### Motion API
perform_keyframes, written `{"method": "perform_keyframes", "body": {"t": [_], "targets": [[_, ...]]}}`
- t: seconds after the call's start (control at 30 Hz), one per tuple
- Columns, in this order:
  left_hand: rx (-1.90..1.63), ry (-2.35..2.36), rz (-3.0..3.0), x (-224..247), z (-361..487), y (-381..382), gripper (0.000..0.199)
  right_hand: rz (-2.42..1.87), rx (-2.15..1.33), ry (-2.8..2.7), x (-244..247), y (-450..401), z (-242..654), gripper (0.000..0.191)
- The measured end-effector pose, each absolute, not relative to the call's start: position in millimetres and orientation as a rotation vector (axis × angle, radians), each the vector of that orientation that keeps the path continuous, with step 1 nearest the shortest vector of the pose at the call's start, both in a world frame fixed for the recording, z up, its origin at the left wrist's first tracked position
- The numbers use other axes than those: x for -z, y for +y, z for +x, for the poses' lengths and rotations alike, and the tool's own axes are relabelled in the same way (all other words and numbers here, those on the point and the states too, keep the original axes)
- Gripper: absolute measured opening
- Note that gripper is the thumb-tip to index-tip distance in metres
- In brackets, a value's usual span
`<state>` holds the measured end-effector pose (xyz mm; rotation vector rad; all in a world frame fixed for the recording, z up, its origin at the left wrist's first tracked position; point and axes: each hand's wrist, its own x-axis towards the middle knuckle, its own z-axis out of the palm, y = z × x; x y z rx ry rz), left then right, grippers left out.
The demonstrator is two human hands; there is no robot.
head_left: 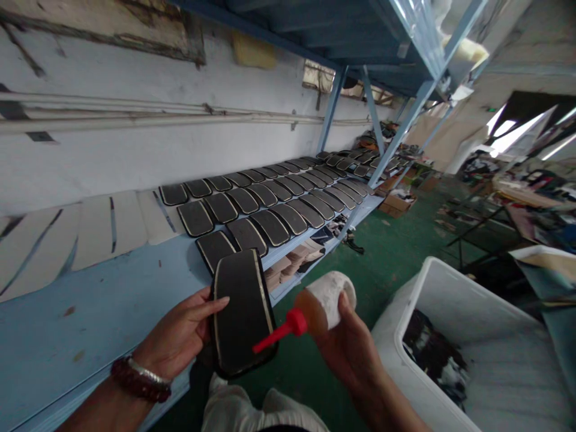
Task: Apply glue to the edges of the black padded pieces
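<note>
My left hand (189,327) grips the left edge of a black curved panel (240,306), thumb on its face. A pale line runs along the panel's border. In my right hand (351,345) is a squeeze bottle (321,303) with amber contents, a whitish crusted base and a red nozzle (279,333). The bottle is tilted, its nozzle tip over the panel's lower right part; whether it touches cannot be made out. Beyond my hands, rows of similar black panels (256,231) lie on the blue shelf (135,294).
White sheets (103,231) lie on the shelf's left part by the wall. A blue post (400,135) and an overhead deck (306,30) frame the shelf. At right stands a white bin (432,270) with dark scraps inside. A cardboard box (396,204) sits on the green floor.
</note>
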<state>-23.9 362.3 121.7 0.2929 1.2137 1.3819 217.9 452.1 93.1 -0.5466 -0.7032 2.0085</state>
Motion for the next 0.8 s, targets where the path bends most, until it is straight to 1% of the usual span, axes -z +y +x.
{"method": "perform_keyframes", "body": {"t": [0.07,0.17,0.23,0.33,0.47,0.57,0.7,0.8], "targets": [[-1.323,1.165,0.303,-120.5,-14.9,361.1,0.045,-0.552,-1.899,-0.704,-98.4,468.9,208.1,0.029],[-1.263,1.097,0.311,-120.4,-1.9,360.4,0.051,-0.552,-1.729,-0.849,-104.6,494.0,198.4,0.039],[-1.24,1.064,0.323,-121.0,4.0,361.0,0.053,-0.559,-1.64,-0.917,-105.5,504.7,194.4,0.042],[-1.23,1.042,0.331,-121.7,7.4,362.7,0.051,-0.564,-1.555,-0.978,-102.4,509.2,190.2,0.041],[-1.25,1.078,0.278,-121.0,4.4,364.9,0.039,-0.509,-1.608,-1.062,-94.9,499.9,191.3,0.046],[-1.273,1.121,0.26,-118.9,-1.2,365.1,0.033,-0.494,-1.72,-1.107,-92.9,489.8,200.3,0.055],[-1.298,1.11,0.278,-115.9,-8.8,362.4,0.028,-0.482,-1.852,-1.237,-101.4,486.0,214.9,0.06],[-1.278,1.08,0.304,-114.8,-11.6,359.6,0.026,-0.479,-1.764,-1.264,-109.6,493.3,217.5,0.06]]}}
